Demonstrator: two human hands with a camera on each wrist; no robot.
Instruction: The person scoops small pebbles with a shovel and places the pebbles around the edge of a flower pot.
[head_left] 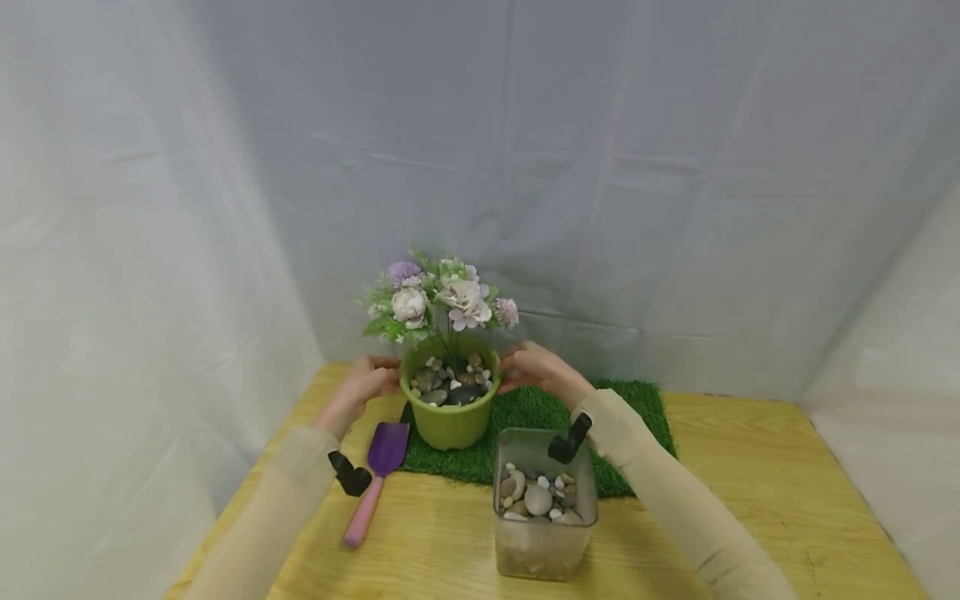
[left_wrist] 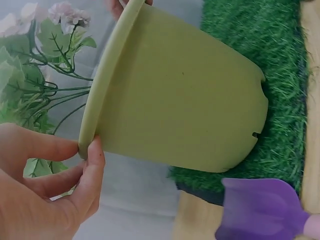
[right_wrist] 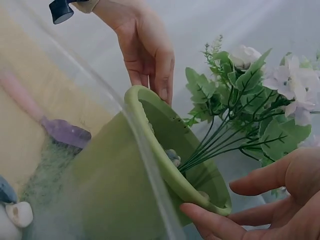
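Note:
A green flowerpot (head_left: 452, 427) stands upright on a mat of artificial grass, with pebbles (head_left: 433, 397) inside around the stems of a bunch of artificial flowers (head_left: 463, 293). My left hand (head_left: 367, 383) pinches its rim on the left side; in the left wrist view the thumb is on top and the fingers (left_wrist: 94, 162) are just below the lip. On the opposite side, my right hand (head_left: 536, 369) holds the rim between thumb and fingers, the index finger (right_wrist: 207, 220) beneath the lip in the right wrist view.
A purple trowel (head_left: 388, 448) with a pink handle lies left of the pot. In front, a clear plastic container (head_left: 543, 550) holds more pebbles, under my right forearm. The green grass mat (head_left: 633, 408) extends rightward on the wooden table (head_left: 750, 500). Pale sheeting (head_left: 600, 167) surrounds the table.

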